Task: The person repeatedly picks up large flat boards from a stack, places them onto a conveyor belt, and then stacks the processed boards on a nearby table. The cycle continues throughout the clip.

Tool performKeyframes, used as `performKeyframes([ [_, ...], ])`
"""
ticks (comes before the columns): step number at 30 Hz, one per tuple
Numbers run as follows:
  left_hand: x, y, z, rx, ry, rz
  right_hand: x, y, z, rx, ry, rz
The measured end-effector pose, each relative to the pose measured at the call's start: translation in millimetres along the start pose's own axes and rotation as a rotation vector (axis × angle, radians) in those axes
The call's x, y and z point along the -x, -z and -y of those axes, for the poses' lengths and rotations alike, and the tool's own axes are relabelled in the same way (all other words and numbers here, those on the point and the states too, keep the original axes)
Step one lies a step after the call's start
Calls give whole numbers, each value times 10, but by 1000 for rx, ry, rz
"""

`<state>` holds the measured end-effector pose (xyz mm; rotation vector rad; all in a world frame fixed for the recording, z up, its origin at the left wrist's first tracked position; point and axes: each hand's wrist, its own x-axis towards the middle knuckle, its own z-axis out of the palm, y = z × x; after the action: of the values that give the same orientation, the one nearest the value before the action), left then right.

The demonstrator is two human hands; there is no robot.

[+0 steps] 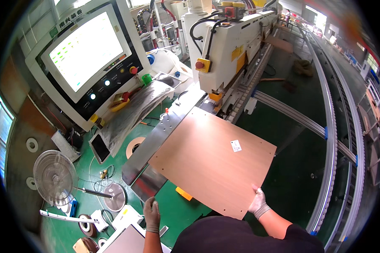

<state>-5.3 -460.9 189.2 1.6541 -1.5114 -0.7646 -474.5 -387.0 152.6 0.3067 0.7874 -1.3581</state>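
Note:
A wood-coloured panel [211,160] with small holes near its edges and a white label [236,146] lies across the grey metal table [156,147] of a machine. My right hand [258,202], in a pale glove with bare fingertips, grips the panel's near right corner, thumb on top; the fingers underneath are hidden. Off the panel to the left, my left hand [152,214] is raised in a similar glove. Its fingers are curled together, and nothing shows in them. The panel's far edge reaches the machine's feed track [236,105].
A white edge-banding machine [236,46] with a red button runs away ahead. At left stand a control screen [88,48] and a fan [55,177]. Roller rails [325,126] curve along the right. A white-topped surface [128,240] is beside my left forearm.

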Motion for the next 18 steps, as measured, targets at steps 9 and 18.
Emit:
performKeyframes([
  [9,-157,-247,331,-501,131,60,-262,-75,459,-44,18,2],
  [18,-295,-373,300,-522,360,132,-781,-243,1389,-54,38,31],
])
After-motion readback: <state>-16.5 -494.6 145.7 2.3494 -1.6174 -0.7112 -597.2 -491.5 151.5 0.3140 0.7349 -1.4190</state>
